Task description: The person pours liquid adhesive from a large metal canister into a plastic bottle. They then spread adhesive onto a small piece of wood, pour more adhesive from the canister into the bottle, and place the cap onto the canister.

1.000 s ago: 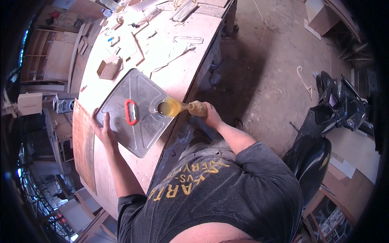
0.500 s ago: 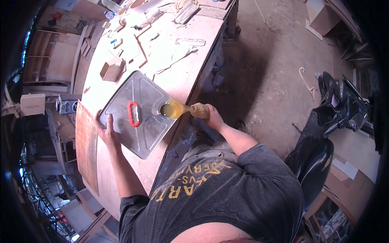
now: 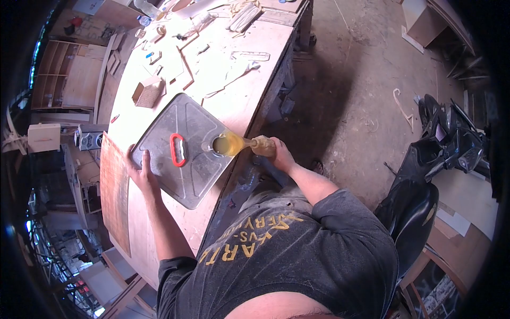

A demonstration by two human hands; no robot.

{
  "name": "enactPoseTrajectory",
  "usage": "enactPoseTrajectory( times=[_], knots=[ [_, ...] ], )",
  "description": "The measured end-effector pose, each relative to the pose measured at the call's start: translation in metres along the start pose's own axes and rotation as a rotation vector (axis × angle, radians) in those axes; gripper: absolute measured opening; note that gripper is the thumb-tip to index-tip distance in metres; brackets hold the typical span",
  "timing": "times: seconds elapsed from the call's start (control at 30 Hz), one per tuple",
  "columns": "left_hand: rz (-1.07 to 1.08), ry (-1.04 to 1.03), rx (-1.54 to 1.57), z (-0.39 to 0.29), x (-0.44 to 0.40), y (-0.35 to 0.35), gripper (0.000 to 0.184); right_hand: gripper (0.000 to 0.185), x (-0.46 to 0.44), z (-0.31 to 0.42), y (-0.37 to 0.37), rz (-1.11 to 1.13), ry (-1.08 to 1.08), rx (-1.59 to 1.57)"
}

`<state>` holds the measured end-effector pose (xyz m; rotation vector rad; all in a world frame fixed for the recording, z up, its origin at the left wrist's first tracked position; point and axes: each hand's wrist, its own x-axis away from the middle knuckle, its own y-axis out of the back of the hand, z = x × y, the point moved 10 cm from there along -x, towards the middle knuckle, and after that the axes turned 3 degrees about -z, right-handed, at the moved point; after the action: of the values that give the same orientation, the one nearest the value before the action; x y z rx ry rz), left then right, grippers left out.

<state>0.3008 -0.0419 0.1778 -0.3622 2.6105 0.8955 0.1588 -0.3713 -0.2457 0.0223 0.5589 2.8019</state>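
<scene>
A square-topped grey metal can (image 3: 183, 117) with a red handle (image 3: 178, 150) stands at the edge of the workbench. My left hand (image 3: 142, 171) grips its left side, thumb on the top and the other fingers hidden beyond the edge. At the right corner, a yellowish see-through funnel (image 3: 228, 144) has its wide mouth against the can's opening. It narrows towards a brownish bottle (image 3: 262, 146), and my right hand (image 3: 280, 155) is closed around that bottle. Whether liquid is running into the funnel, I cannot tell.
On the pale workbench (image 3: 159, 119) lie a small cardboard box (image 3: 148, 92), thin wood strips (image 3: 186, 69) and several small items. A curved brown wood panel (image 3: 115, 189) lies along the left. A black motorbike (image 3: 414, 202) stands on the right.
The can's top and the funnel sit very slightly further right in view. Both hands keep the same hold.
</scene>
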Motion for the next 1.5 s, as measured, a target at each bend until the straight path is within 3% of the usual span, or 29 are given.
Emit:
enactPoseTrajectory(
  times=[1.5],
  knots=[
    [-0.007,0.011,0.023,-0.003,0.002,0.000,0.049,0.065,0.000,0.003,0.008,-0.013,-0.018,-0.034]
  ],
)
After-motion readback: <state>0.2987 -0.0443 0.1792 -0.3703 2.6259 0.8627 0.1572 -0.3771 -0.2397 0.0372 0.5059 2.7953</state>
